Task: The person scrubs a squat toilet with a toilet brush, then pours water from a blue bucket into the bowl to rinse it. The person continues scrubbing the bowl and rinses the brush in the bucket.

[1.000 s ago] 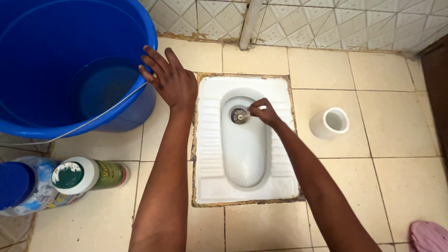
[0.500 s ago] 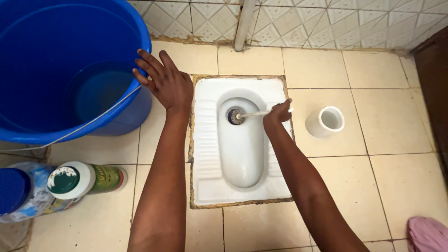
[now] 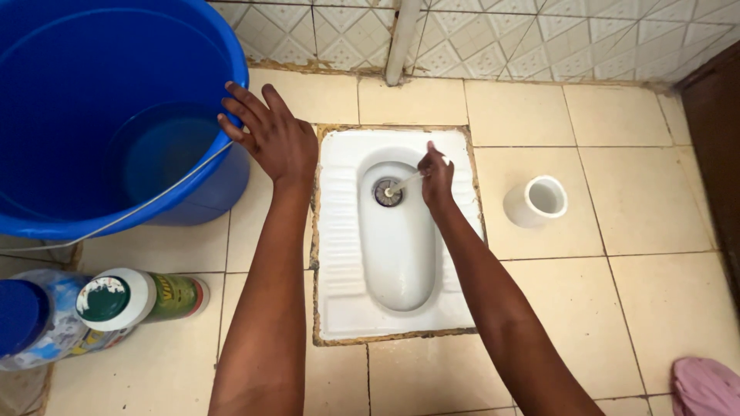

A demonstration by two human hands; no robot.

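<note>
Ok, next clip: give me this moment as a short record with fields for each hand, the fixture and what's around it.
left hand: resting on the rim of the blue bucket, which holds water
right hand: gripping a thin white brush, head at the drain hole
fixture: white squat toilet set into the tiled floor
nearby: white holder to the right, two bottles lying lower left, pink cloth

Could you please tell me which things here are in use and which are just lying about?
In use: brush in right hand; toilet pan; bucket under left hand.
Lying about: white holder; two bottles; pink cloth.
</note>
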